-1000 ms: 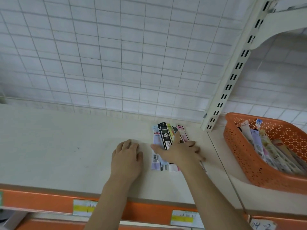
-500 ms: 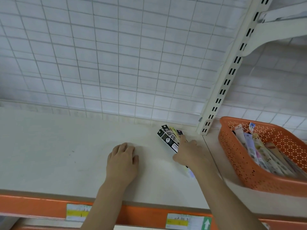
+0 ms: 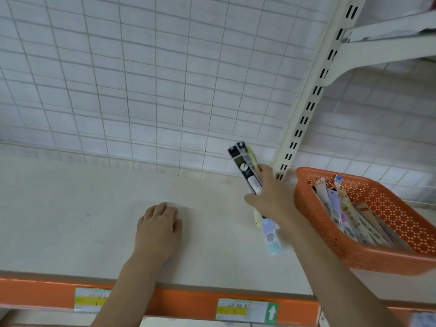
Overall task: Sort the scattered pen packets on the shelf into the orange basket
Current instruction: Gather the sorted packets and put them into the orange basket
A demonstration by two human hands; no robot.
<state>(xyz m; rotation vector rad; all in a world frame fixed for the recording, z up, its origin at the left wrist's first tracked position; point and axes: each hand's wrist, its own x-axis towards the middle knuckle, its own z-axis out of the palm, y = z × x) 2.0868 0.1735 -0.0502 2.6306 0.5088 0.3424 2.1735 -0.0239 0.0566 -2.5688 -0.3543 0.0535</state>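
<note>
1. The right hand [image 3: 273, 197] clamps a bundle of pen packets [image 3: 247, 171] fanned in its fingers, lifted off the shelf [image 3: 70, 208] just beside the orange basket [image 3: 354, 253], probably so that several go in at once.
2. The left hand [image 3: 158, 230] lies flat and relaxed on the shelf, holding nothing, seemingly as a brace.
3. The basket already holds packets laid lengthwise.

Glossy plastic pen packets [image 3: 247, 171] beside a perforated orange plastic basket [image 3: 387, 208] on a matt, smooth cream shelf [image 3: 70, 208]; behind the basket, a painted slotted metal upright [image 3: 311, 95].
</note>
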